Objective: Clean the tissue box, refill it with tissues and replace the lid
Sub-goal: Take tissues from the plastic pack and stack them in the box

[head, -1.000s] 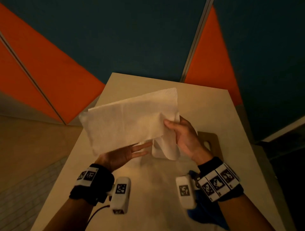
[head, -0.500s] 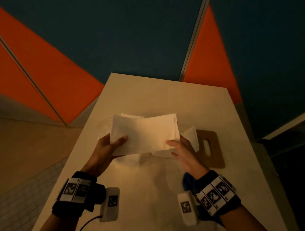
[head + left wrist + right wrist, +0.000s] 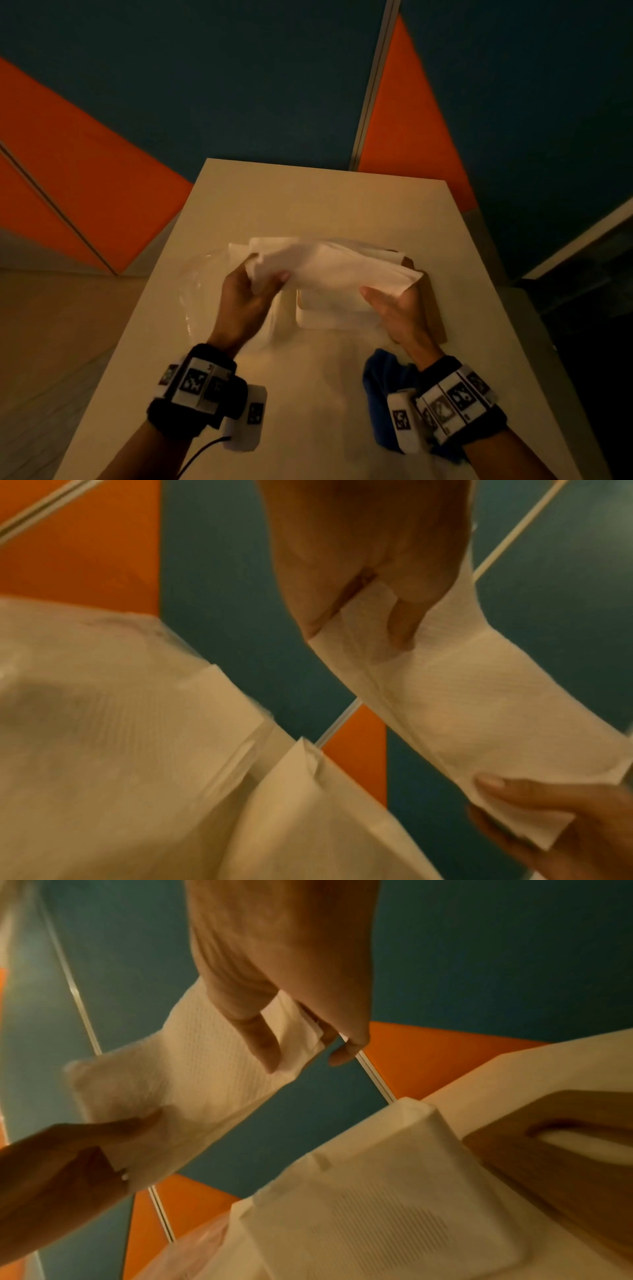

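Both hands hold one folded white tissue stretched between them, just above the open white tissue box. My left hand pinches its left end. My right hand pinches the right end, thumb on top. The left wrist view shows the left hand with its fingers pinching the tissue. In the right wrist view, the right hand grips the tissue above the box. The wooden lid with its slot lies right of the box, partly hidden in the head view.
A stack of tissues in a clear plastic wrapper lies left of the box. A blue cloth sits near the table's front right, under my right wrist. The table's edges drop off on both sides.
The tissue, spread wide and held high a second ago, has been folded into a narrow strip and lowered over the box. Both hands came down with it.
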Demonstrator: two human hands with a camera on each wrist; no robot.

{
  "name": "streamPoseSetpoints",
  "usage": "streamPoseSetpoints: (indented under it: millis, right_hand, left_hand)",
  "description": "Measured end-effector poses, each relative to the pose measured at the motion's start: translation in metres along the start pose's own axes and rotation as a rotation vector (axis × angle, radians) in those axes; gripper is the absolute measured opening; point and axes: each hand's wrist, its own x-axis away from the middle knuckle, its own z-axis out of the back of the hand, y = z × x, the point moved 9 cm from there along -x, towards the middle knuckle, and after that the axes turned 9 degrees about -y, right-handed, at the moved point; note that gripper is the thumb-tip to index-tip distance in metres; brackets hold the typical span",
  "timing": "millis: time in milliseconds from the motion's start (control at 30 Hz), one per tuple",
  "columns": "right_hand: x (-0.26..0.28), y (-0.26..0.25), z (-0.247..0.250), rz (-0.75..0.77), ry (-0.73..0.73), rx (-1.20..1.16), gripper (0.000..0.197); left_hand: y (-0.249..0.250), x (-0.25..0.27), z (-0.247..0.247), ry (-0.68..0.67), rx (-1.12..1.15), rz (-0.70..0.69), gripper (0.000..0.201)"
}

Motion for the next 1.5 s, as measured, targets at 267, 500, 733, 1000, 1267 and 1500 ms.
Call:
streamPoseSetpoints:
  millis: [267, 500, 733, 1000, 1267, 1500]
  right_hand:
    - [0.004, 0.039, -0.011, -0.241, -0.001, 0.103, 0.058]
    - [-0.023, 0.013, 0.009, -0.212, 0.101, 0.095, 0.041]
    - [-0.069, 0.012, 0.019, -0.283, -0.016, 0.547, 0.039]
    - [-0.085, 0.045, -0.011, -0.345, -0.232, 0.994, 0.046]
    - [-0.077, 0.003, -0.008, -0.132, -0.228, 1.174, 0.063]
    - [-0.055, 0.028, -0.036, -0.061, -0.701, 1.558, 0.048]
  left_hand:
    - [-0.044, 0.009, -0.029, 0.041, -0.117, 0.1, 0.024]
    - [-0.012, -0.017, -0.034, 0.11, -0.256, 0.06, 0.041]
    - [-0.033, -0.064, -0.092, -0.303, -0.61, 0.134, 0.072]
    - [-0.07, -0.057, -0.128, -0.705, -1.318, 0.17, 0.036]
    - [-0.046, -0.061, -0.12, -0.58, -1.287, 0.111, 0.057]
    - [-0.061, -0.053, -0.137, -0.8, -1.564, -0.061, 0.051]
